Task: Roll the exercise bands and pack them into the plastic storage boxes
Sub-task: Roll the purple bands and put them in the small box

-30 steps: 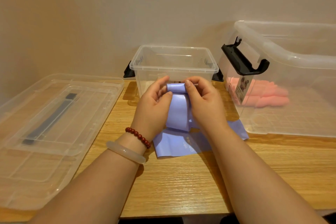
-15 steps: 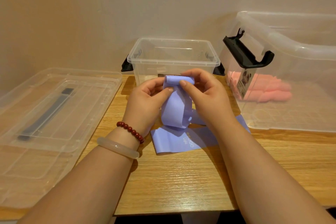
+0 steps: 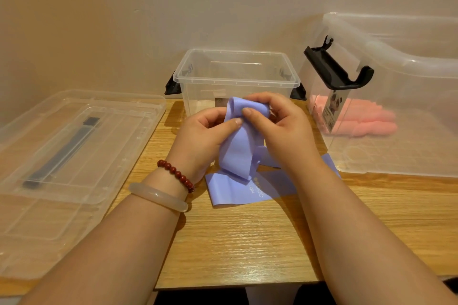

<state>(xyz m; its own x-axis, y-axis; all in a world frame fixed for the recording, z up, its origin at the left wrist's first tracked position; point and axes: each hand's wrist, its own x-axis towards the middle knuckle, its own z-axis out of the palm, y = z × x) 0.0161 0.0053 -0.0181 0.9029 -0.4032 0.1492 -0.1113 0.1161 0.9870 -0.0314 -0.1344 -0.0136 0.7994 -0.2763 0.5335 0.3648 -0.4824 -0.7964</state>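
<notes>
My forearms reach in from the bottom of the frame over the wooden desk. On my left wrist sit a pale bangle and a string of dark red beads. Just beyond them, the loose end of the purple band lies flat on the desk at the centre, and the rest rises up to my hands. My left hand and right hand hold its top above the desk, thumbs and fingers of both pinching the curled-over end. Behind my hands stands a small clear box, lid off. At the right of the frame a big clear box holds pink bands. A clear lid lies at the left.
</notes>
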